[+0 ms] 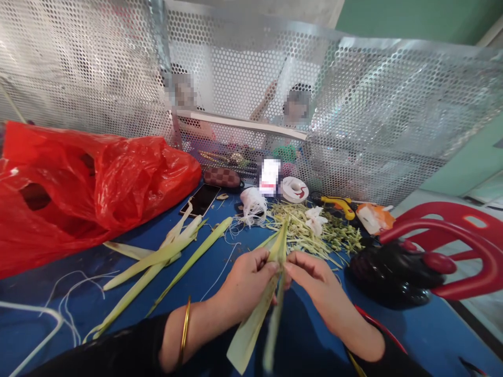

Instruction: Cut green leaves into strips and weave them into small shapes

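Note:
Between my two hands, low in the middle of the view, is a long pale green leaf strip (251, 330). My left hand (249, 280) pinches it between thumb and fingers near its upper part. My right hand (320, 290) is closed on the same strip from the other side, its thumb and fingers close to the left thumb. A narrower strip hangs beside the wide one. Several loose leaves (157, 262) lie on the blue table (212, 314) to the left. Behind my hands is a pile of shredded green pieces (298, 225).
A red plastic bag (94, 183) fills the left. Phones (202, 199), a white spool (294, 189) and white thread (253, 204) stand behind. At right are a yellow tool (341, 207), black object (389, 272) and red chair (463, 235). People show behind a perforated screen (236, 68).

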`<move>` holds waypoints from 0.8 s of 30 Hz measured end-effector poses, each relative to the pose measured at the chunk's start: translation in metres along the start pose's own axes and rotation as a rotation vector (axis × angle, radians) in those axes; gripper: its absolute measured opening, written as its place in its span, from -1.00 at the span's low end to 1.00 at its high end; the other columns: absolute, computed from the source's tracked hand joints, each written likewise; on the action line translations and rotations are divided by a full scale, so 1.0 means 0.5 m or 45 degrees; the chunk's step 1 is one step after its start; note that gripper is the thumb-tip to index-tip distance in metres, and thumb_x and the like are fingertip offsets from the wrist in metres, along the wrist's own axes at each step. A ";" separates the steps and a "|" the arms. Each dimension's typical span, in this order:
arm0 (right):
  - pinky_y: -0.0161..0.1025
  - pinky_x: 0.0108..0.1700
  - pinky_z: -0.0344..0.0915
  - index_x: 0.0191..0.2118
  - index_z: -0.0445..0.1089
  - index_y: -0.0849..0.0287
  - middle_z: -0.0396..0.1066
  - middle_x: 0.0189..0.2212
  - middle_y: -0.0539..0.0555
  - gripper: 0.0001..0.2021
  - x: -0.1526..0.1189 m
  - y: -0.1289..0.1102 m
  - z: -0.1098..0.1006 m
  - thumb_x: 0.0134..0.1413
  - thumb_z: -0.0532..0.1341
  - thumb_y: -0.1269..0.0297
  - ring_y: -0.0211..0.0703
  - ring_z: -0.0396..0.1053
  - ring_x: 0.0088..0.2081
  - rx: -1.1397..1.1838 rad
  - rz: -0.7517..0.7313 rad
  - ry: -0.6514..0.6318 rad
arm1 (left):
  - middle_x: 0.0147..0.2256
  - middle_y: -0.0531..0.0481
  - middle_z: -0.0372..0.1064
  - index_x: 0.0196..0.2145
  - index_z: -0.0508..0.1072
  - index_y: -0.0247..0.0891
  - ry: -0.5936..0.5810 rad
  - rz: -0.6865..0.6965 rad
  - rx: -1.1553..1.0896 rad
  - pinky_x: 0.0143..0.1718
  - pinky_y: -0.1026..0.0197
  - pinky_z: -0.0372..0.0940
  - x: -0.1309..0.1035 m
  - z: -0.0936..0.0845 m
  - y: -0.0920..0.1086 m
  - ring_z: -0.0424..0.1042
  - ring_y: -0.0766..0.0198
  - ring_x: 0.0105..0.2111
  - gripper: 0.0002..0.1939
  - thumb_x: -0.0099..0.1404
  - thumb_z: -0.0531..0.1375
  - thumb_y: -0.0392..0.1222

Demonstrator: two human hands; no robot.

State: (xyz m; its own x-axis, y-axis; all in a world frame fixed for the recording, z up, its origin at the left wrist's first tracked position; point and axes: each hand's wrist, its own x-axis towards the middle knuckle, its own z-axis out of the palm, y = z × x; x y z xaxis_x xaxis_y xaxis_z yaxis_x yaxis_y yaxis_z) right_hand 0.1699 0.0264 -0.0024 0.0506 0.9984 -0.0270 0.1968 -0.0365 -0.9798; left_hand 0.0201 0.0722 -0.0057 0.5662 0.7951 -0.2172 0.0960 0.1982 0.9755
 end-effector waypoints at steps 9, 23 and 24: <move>-0.29 -0.43 0.12 -0.51 0.22 0.11 0.20 -0.57 -0.08 -0.73 -0.005 0.006 0.005 0.14 0.16 0.11 -0.23 0.15 -0.49 -0.419 -0.156 0.112 | -0.63 0.17 0.19 -0.51 0.24 -0.20 0.086 0.025 0.118 -0.58 0.30 0.16 -0.004 -0.001 -0.002 0.27 0.37 -0.63 -0.83 0.19 0.11 -0.13; -0.27 -0.34 0.21 -0.54 0.29 0.14 0.26 -0.59 -0.05 -0.72 -0.001 -0.007 0.000 0.11 0.16 0.13 -0.20 0.24 -0.46 -0.015 -0.003 -0.034 | -0.54 0.12 0.27 -0.45 0.24 -0.23 0.007 0.074 0.151 -0.59 0.31 0.23 -0.002 -0.004 -0.006 0.34 0.37 -0.62 -0.81 0.27 0.05 -0.10; -0.26 -0.35 0.21 -0.55 0.29 0.15 0.28 -0.60 -0.05 -0.73 -0.001 -0.006 0.000 0.09 0.18 0.13 -0.20 0.26 -0.46 0.045 0.028 -0.038 | -0.56 0.14 0.23 -0.47 0.23 -0.22 0.020 0.067 0.162 -0.60 0.32 0.22 -0.003 -0.003 -0.005 0.34 0.37 -0.63 -0.80 0.27 0.05 -0.11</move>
State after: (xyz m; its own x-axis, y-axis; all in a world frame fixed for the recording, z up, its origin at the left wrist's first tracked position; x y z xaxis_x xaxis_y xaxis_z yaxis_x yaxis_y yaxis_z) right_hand 0.1692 0.0261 0.0004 0.0254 0.9982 -0.0538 0.1610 -0.0572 -0.9853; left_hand 0.0177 0.0717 -0.0080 0.5605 0.8115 -0.1651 0.1700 0.0823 0.9820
